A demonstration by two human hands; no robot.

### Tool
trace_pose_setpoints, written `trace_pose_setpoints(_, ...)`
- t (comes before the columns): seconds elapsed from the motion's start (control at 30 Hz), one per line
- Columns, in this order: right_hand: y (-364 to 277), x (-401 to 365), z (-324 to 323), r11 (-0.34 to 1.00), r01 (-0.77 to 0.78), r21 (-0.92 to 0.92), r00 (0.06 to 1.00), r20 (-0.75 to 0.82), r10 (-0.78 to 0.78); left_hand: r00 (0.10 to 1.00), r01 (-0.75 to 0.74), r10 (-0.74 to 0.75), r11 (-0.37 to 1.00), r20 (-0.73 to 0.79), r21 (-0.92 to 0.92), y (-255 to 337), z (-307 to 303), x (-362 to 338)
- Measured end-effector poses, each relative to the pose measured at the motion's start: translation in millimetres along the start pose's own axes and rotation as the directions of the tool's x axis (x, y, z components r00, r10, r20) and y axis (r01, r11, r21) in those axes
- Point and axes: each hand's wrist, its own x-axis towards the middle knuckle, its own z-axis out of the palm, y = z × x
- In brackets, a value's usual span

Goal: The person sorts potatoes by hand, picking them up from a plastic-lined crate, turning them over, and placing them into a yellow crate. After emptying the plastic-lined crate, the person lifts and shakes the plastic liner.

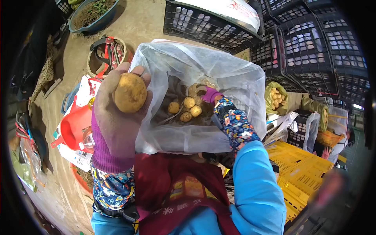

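Note:
A large round potato (pixel 130 93) rests in my left hand (pixel 113 113), which wears a dirt-covered glove with a purple cuff and is held up at the left side of a lined container. White translucent sheeting (pixel 244 76) drapes over the container's rim. Inside, my right hand (pixel 199 93) reaches down to the bottom, its glove the same dusty brown. Just beside its fingers sit several smaller potatoes (pixel 189 102) on dark, dirty lining (pixel 166 94). The right fingers are partly hidden, and I cannot tell whether they grip anything.
Black crates (pixel 301 45) are stacked at the right; another black crate (pixel 207 29) stands ahead. A yellow crate (pixel 299 164) and a sack of potatoes (pixel 276 100) lie right. At left are a red scoop (pixel 74 123), a basket (pixel 92 64) and a blue basin (pixel 80 28). A person (pixel 340 150) is far right.

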Motion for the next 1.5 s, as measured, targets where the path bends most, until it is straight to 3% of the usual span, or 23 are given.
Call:
trace_pose_setpoints(0.07,2.4,0.4,9.4,0.982,0.001,-0.190,0.997,0.074,0.014,1.000,-0.006,0.006,1.000,-0.009,0.001,0.9,-0.3,2.5)
trace_pose_setpoints(0.13,-3.0,3.6,12.2,0.960,-0.273,-0.064,0.961,0.029,0.275,0.992,-0.110,0.103,0.989,0.069,0.096,-3.4,-7.2,2.1)
trace_pose_setpoints(0.2,-27.6,-4.5,18.0,0.951,-0.308,0.039,0.951,-0.004,0.308,0.994,-0.096,0.090,0.991,0.066,0.098,-3.9,-10.1,2.5)
trace_pose_setpoints(0.27,-63.3,-20.1,28.7,0.990,-0.102,0.098,0.990,-0.088,0.110,1.000,0.022,-0.022,1.000,0.007,-0.005,2.6,-1.1,1.3)
trace_pose_setpoints(0.33,-112.5,-37.4,43.7,0.908,-0.003,-0.419,0.994,-0.099,-0.043,0.999,-0.001,0.000,0.999,0.040,0.040,-4.4,-3.2,5.4)
trace_pose_setpoints(0.43,-108.8,-22.2,72.3,0.749,-0.027,-0.662,0.999,-0.044,-0.003,0.999,0.022,-0.024,0.999,0.023,0.047,-8.4,0.7,7.5)
trace_pose_setpoints(0.53,-45.2,8.6,70.7,0.964,-0.191,-0.184,0.956,-0.260,0.139,0.999,0.041,-0.041,0.998,0.004,0.049,-7.9,5.2,6.1)
trace_pose_setpoints(0.6,-6.8,13.9,32.0,0.958,-0.090,0.272,0.970,-0.194,0.146,0.998,0.056,-0.056,0.997,-0.004,0.046,-7.2,4.5,4.5)
trace_pose_setpoints(0.67,-10.4,-5.7,-4.8,0.953,-0.302,0.018,0.945,-0.128,0.302,0.998,0.065,-0.065,0.998,-0.005,0.026,-5.7,4.4,6.5)
trace_pose_setpoints(0.8,-66.3,-50.9,3.0,0.842,0.045,-0.538,0.993,0.113,0.019,0.996,0.085,-0.085,0.996,0.008,0.028,-10.6,8.8,8.1)
trace_pose_setpoints(0.9,-44.8,-52.2,63.6,0.785,0.018,-0.620,0.984,0.150,0.096,0.996,0.080,-0.077,0.995,-0.040,0.065,-15.0,13.2,6.4)
trace_pose_setpoints(1.0,-102.3,-54.7,16.6,0.958,-0.075,-0.276,0.911,0.371,0.178,0.997,0.055,-0.044,0.985,-0.069,0.166,-17.4,19.0,0.5)
trace_pose_setpoints(1.03,-104.9,-47.7,17.8,0.967,-0.199,-0.159,0.920,0.308,0.240,0.999,0.049,-0.045,0.980,-0.024,0.193,-19.9,11.9,1.3)
trace_pose_setpoints(1.07,-105.4,-50.9,10.5,0.974,-0.174,0.144,0.960,0.243,0.136,0.999,0.038,-0.045,0.976,0.029,0.215,-20.3,9.0,1.1)
trace_pose_setpoints(1.1,-103.4,-60.0,-4.4,0.756,-0.319,0.572,0.911,0.404,0.080,0.999,0.005,-0.020,0.954,0.044,0.300,-19.9,12.4,-2.4)
trace_pose_setpoints(1.13,-133.1,-75.2,-30.8,0.346,-0.461,0.817,0.860,0.508,-0.053,0.994,-0.021,-0.019,0.932,0.108,0.361,-19.5,16.3,-5.8)
trace_pose_setpoints(1.2,-164.8,-91.7,-53.4,0.116,-0.344,0.932,0.918,0.360,-0.166,0.969,-0.094,-0.029,0.874,0.245,0.477,-19.6,24.8,-13.7)
trace_pose_setpoints(1.23,-180.7,-99.3,-61.6,-0.006,-0.276,0.961,0.939,0.269,-0.213,0.905,-0.252,0.012,0.820,0.424,0.514,-34.4,4.8,-3.6)
trace_pose_setpoints(1.3,-218.5,-115.0,-73.0,-0.096,-0.022,0.995,0.961,-0.005,-0.278,0.934,-0.140,-0.080,0.815,0.348,0.562,-57.7,12.8,-10.8)
trace_pose_setpoints(1.33,-235.3,-122.5,-75.7,-0.147,0.101,0.984,0.941,-0.142,-0.306,0.872,-0.298,-0.030,0.759,0.488,0.579,-88.0,-8.0,5.2)
trace_pose_setpoints(1.37,-248.0,-130.7,-77.6,-0.241,0.189,0.952,0.890,-0.270,-0.368,0.915,-0.085,-0.175,0.797,0.363,0.598,-97.2,1.9,-3.2)
trace_pose_setpoints(1.47,-291.3,-160.3,-75.9,-0.045,0.460,0.887,0.867,-0.460,-0.192,0.759,-0.192,-0.136,0.888,0.637,0.419,-120.1,11.4,-26.0)
trace_pose_setpoints(1.5,-289.7,-165.2,-72.9,-0.085,0.460,0.884,0.847,-0.466,-0.256,0.749,-0.091,-0.180,0.925,0.638,0.368,-123.7,11.2,-28.9)
